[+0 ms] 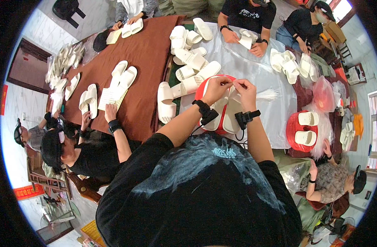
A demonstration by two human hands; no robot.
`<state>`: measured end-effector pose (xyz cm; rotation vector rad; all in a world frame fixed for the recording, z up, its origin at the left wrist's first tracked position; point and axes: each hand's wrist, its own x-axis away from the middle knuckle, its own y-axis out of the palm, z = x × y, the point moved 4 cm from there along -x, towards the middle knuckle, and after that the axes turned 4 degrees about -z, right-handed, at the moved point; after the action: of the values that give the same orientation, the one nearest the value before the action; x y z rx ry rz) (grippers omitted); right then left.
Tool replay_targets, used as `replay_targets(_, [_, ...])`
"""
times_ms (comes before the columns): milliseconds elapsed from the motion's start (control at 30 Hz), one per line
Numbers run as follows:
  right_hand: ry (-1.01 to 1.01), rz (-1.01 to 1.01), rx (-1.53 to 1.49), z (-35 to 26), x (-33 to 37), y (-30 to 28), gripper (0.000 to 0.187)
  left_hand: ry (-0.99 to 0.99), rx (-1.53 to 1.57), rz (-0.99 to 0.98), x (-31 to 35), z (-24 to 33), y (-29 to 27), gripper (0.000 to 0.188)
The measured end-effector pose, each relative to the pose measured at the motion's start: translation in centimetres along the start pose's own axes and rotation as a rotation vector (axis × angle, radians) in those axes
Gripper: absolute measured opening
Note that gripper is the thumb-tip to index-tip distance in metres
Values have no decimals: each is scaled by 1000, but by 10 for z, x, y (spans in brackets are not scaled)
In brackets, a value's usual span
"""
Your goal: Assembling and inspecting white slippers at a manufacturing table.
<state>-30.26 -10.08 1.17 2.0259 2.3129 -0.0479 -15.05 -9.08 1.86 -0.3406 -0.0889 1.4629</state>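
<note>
My left hand (pixel 216 89) and my right hand (pixel 246 93) meet with pinched fingertips. Whatever small thing they hold between them is too fine to make out. Right below them, a pair of white slippers (pixel 231 117) lies side by side on a round red pad (pixel 202 89), partly covered by my hands and wrists. To the right of my right hand, a bundle of thin white strands (pixel 268 95) rests on the clear plastic sheet (pixel 270 119). Loose white slippers (pixel 167 108) are heaped just left of the pad.
A brown cloth-covered table (pixel 147 53) adjoins on the left, where a co-worker handles slippers and a dotted white sheet (pixel 111 96). Across from me a person (pixel 250 24) holds a pale piece. At right stand another red pad with slippers (pixel 305 138) and a pink plastic bag (pixel 323 94).
</note>
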Motion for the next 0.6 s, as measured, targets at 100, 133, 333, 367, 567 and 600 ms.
replay_targets(100, [2,0,25,-4,2,1,9,-27,37,-13,1,0,1,19])
replay_targets(133, [2,-2,25,-3,2,1,9,-27,37,-11,1,0,1,19])
replay_targets(333, [-29,11,-9,-2,0,3,5,38,32,38,-1,-5,1,15])
replay_targets(367, [-32,-2,-13,-2,-1,3,5,46,33,43,-1,-7,1,15])
replay_targets(567, [-10,-22,-11,5,-3,-2,5,-33,2,-34,0,-2,1,16])
replay_targets(600, [5,-28,-8,5,-3,-1,5,-38,-15,-37,0,-3,1,15])
